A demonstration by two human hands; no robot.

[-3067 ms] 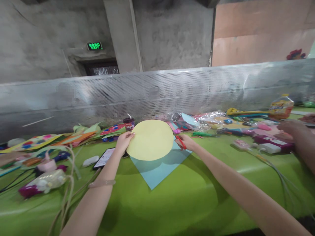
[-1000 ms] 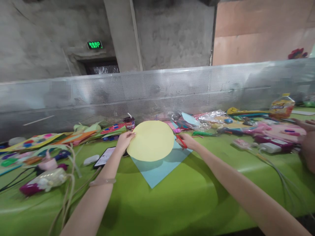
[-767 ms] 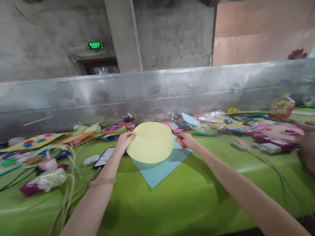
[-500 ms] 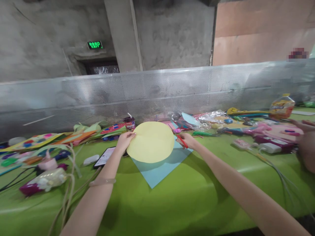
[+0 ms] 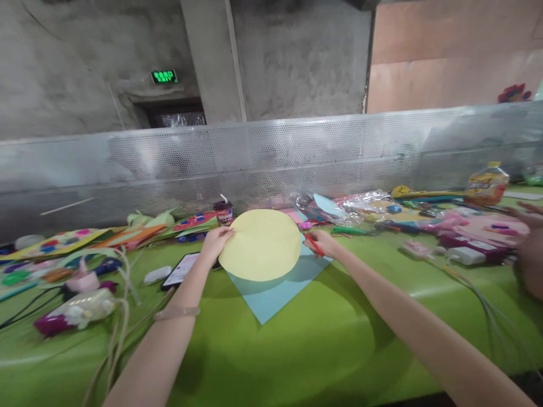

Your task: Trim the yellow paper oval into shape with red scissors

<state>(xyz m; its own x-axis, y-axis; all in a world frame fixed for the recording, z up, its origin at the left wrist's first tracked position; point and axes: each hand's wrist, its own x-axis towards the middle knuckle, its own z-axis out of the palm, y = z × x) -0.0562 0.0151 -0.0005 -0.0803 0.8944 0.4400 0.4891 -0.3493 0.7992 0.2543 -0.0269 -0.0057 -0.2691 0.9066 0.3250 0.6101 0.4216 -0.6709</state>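
Co-worker's hand [image 5: 529,217] has pulled back right versus 3 s ago; pink sheet [image 5: 479,227] there is now more exposed. Yellow disc [image 5: 261,246] sits a touch nearer, otherwise about the same spot. Own hands barely moved, well apart, one each side of it. Left hand [image 5: 218,244] is pinched on the disc's left edge. Right hand [image 5: 323,243] is gripping red scissors [image 5: 313,244] at its right edge; blades hidden, can't tell if they touch paper. Disc is over a blue sheet [image 5: 266,302] on the green counter [image 5: 271,362], sheet corner pointing near.

Readable: "Meco" on the dark cup [image 5: 224,217], far side, left of disc; "EXIT" on the green sign [image 5: 164,77], far left. Bottle [image 5: 487,185] label, far right: too blurred. Phone [image 5: 180,271] text, left: too small.
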